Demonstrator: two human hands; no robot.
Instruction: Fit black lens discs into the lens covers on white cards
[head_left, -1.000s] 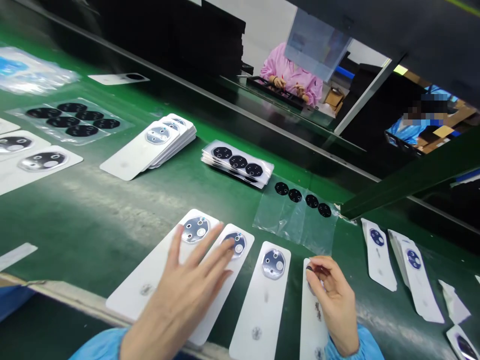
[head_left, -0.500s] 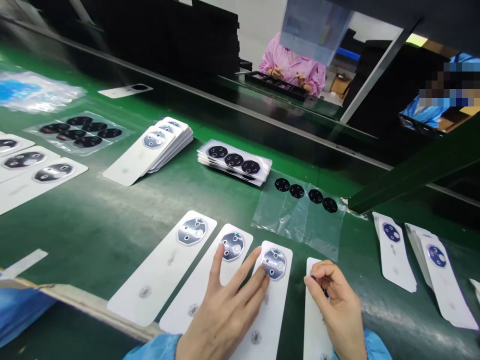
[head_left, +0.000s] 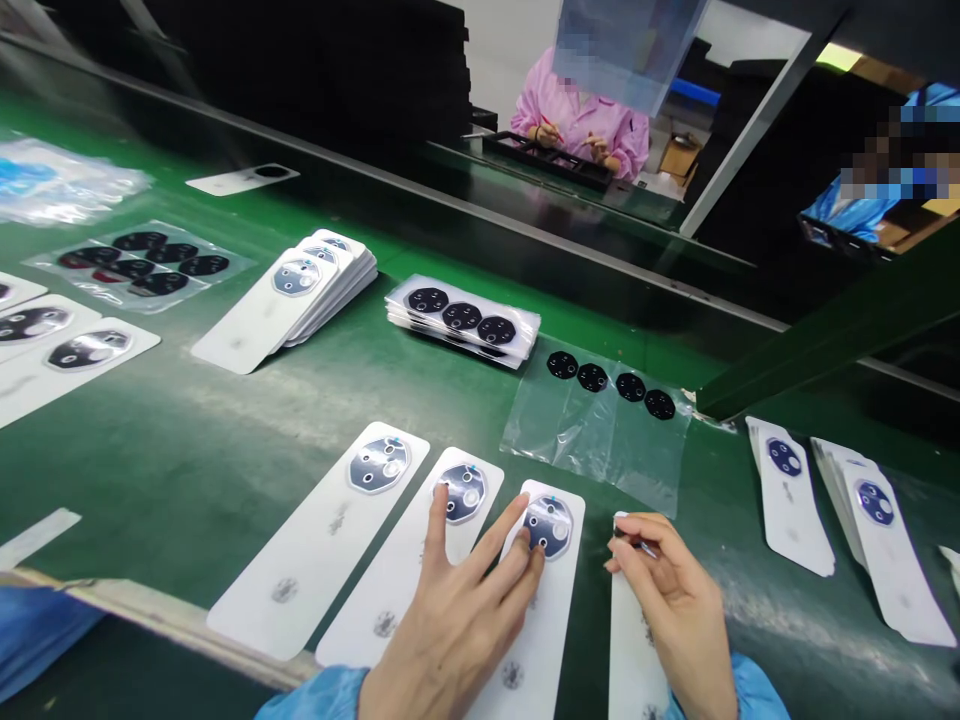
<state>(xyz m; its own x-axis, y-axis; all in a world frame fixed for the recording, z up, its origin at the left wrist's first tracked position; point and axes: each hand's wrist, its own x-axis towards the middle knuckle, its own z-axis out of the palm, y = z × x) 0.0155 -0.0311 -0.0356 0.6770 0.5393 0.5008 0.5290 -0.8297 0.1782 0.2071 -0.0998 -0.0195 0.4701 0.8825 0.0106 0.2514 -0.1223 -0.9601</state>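
The left hand point(head_left: 457, 625) has its fingers spread, some tips on the shiny patch point(head_left: 557, 518) of card 3 point(head_left: 546, 630) in the near row. 1 tip looks to rest on card 2 point(head_left: 412, 570), just left of card 3. The right hand point(head_left: 679, 615) pinches a small dark piece point(head_left: 639, 546) over card 4 point(head_left: 625, 640), just right of card 3; fingers hide its shape. I think a light pinch at the edge and soft left tips would work best. Beyond card 3, to the right, a clear sheet point(head_left: 585, 437) holds 4 black discs point(head_left: 592, 377).
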